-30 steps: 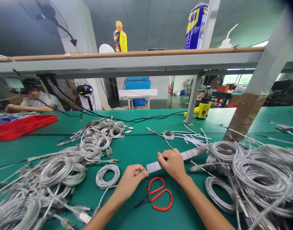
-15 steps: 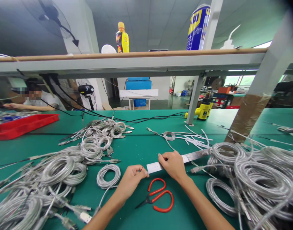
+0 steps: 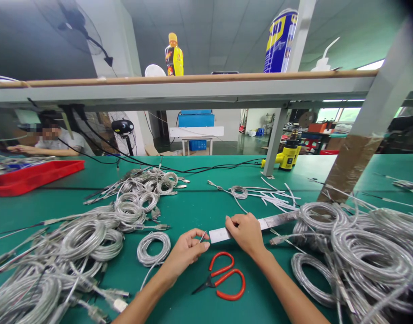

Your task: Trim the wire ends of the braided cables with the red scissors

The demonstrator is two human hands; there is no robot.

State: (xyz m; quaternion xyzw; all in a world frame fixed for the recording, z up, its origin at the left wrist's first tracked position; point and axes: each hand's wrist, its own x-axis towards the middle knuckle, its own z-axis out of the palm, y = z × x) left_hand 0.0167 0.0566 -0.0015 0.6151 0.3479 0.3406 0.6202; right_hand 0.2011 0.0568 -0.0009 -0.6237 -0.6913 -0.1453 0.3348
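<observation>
Just off the left end of a flat silver strip (image 3: 274,221) that looks like a ruler, my left hand (image 3: 186,251) pinches a thin cable end (image 3: 203,236) between thumb and fingers. My right hand (image 3: 246,233) is closed over the strip, fingers curled on its near part. Left of my left hand lies a coiled clear cable (image 3: 153,249), its tail running under my left wrist. Scissors (image 3: 223,280) with red handles lie just below both hands, blades pointing left.
Clear USB cables pile up at left (image 3: 88,243) and right (image 3: 368,252). White tube pieces (image 3: 277,198) and a small coiled cable (image 3: 239,192) lie beyond the strip. A red tray (image 3: 38,175) stands far left, a yellow tool (image 3: 287,157) by the shelf post (image 3: 273,139). Another person sits far left.
My left fingers have shifted on the thin cable end, which now tilts up and shows more between them. My right hand stays on the strip; the view has moved slightly.
</observation>
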